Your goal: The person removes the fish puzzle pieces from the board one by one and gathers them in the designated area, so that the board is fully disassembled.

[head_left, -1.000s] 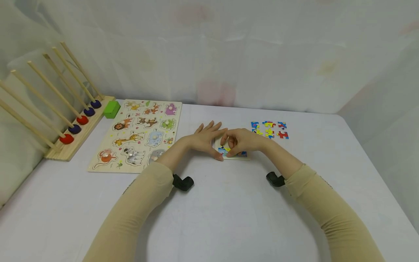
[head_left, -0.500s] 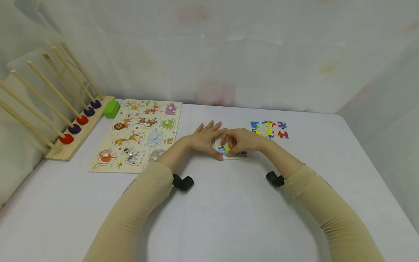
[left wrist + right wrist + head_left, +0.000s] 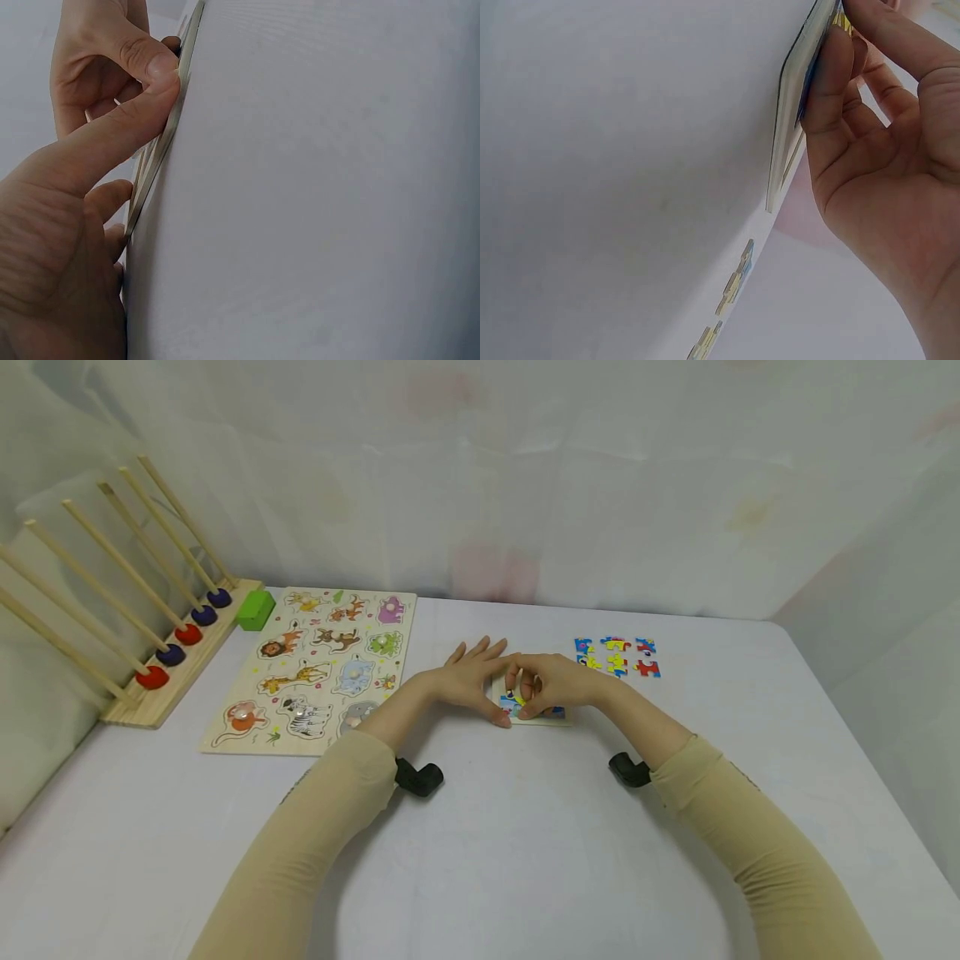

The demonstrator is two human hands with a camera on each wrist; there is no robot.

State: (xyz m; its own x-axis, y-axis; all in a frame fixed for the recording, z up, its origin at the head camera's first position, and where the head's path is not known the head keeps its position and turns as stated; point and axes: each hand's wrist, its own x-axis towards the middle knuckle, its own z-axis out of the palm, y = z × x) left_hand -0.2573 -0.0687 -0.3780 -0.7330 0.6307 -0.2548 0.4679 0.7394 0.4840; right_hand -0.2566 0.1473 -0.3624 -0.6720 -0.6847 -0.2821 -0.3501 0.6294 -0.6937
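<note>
A small wooden jigsaw tray (image 3: 555, 722) lies on the white table in the head view, partly hidden beneath both hands. Blue and yellow puzzle pieces (image 3: 512, 705) show along its near side. My left hand (image 3: 472, 681) lies at the tray's left side with fingers spread; in the left wrist view its thumb touches the tray edge (image 3: 171, 124). Over the tray, my right hand (image 3: 562, 681) has thumb and index finger bent down, pinching a puzzle piece mostly hidden by the fingers. The right wrist view shows the curled right fingers (image 3: 826, 82) against the blue printed surface.
Several loose jigsaw pieces (image 3: 617, 658) lie right of the tray. To the left is an animal peg puzzle board (image 3: 273, 739), with a green block (image 3: 256, 611) and a wooden rod stand (image 3: 168, 697) beyond. A cloth wall (image 3: 600, 527) borders the table's back.
The right fingers have shifted very slightly over the tray, and the tray has moved a touch to the left. The left hand has stayed nearly still.
</note>
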